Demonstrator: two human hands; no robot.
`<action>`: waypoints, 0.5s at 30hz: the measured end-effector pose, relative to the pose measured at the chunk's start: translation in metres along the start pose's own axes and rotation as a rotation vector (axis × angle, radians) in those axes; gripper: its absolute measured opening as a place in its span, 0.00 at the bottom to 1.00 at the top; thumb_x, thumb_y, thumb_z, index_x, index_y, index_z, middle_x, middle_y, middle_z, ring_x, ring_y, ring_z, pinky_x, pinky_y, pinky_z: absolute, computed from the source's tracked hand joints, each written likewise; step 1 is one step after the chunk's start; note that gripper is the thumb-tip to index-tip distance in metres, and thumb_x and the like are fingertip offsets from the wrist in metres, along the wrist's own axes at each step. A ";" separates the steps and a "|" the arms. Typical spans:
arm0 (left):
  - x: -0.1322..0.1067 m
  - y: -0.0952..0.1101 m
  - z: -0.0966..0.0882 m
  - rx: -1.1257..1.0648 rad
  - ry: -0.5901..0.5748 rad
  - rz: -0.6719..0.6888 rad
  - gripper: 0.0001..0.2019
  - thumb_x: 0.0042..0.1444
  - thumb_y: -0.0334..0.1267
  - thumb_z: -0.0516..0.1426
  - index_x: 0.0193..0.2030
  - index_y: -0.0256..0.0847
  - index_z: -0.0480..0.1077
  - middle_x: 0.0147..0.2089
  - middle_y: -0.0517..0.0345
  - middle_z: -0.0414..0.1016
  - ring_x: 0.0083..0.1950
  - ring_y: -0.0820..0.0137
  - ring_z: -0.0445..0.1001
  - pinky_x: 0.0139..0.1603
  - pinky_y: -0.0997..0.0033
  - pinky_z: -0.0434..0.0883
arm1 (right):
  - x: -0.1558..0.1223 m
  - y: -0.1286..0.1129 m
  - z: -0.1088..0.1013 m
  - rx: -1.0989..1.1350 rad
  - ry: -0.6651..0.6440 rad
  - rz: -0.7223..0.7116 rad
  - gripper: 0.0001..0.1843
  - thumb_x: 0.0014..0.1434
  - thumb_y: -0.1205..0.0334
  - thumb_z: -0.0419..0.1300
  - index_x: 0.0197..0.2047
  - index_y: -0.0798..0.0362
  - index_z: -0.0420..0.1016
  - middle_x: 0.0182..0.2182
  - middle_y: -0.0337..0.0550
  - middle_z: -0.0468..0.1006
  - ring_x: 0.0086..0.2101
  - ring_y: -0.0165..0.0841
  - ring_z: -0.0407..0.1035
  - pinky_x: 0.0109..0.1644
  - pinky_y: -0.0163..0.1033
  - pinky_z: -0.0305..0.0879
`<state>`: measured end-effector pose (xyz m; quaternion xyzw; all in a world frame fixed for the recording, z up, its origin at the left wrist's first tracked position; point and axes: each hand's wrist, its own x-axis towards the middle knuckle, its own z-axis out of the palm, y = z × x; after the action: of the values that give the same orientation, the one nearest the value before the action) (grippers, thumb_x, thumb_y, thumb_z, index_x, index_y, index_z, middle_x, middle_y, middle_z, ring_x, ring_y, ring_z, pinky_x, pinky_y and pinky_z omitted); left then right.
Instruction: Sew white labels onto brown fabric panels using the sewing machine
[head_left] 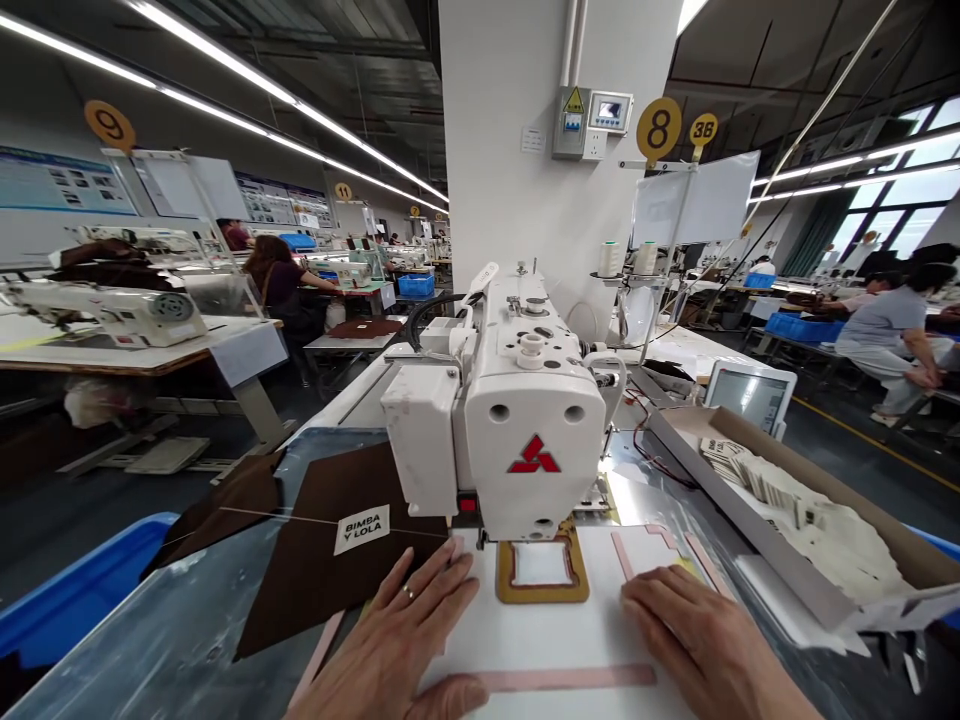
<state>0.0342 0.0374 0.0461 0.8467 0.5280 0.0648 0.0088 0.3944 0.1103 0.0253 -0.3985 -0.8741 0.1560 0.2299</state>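
Both my hands are lying flat on a white template board (544, 640), open and not gripping anything. My left hand (390, 635), the one with the ring (409, 592), sits at the board's left edge, and my right hand (709, 640) is on its right side. There's a pink strip (566, 679) across the board right by my hands, and a tan frame (542, 566) sits just under the needle end of the sewing machine (532, 400).

Just left of my left hand is a dark brown panel (330, 560) with a white "BIMBA Y LOLA" label (362, 529) on it, and past that a blue bin (67, 580) down on the left. To the right there's an open box (795, 510) full of cream tags (795, 495), with a screen (750, 395) behind it.

Further out, a co-worker (885, 330) sits at a bench (795, 345) on the right, and more machines run off down the left.
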 end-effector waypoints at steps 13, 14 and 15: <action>-0.003 -0.006 0.000 -0.005 0.000 -0.024 0.32 0.72 0.62 0.54 0.76 0.51 0.62 0.77 0.57 0.56 0.77 0.52 0.58 0.74 0.44 0.63 | 0.010 0.001 -0.007 -0.094 -0.052 -0.073 0.12 0.77 0.60 0.49 0.48 0.45 0.75 0.43 0.41 0.81 0.42 0.36 0.76 0.44 0.41 0.73; -0.005 -0.011 0.002 0.009 0.029 -0.005 0.32 0.71 0.62 0.55 0.76 0.52 0.62 0.77 0.58 0.57 0.77 0.53 0.60 0.74 0.47 0.64 | 0.014 -0.003 -0.010 -0.108 -0.036 -0.077 0.13 0.77 0.61 0.49 0.47 0.46 0.75 0.42 0.42 0.81 0.41 0.37 0.76 0.44 0.41 0.73; -0.007 -0.014 0.005 0.015 0.070 0.025 0.32 0.71 0.61 0.57 0.76 0.54 0.61 0.77 0.59 0.59 0.76 0.54 0.62 0.74 0.51 0.65 | 0.015 -0.009 -0.014 -0.119 -0.003 -0.078 0.13 0.76 0.62 0.50 0.46 0.46 0.76 0.40 0.42 0.81 0.40 0.37 0.76 0.43 0.42 0.73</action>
<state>0.0190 0.0376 0.0392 0.8506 0.5176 0.0909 -0.0168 0.3875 0.1169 0.0457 -0.3769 -0.8971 0.0952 0.2101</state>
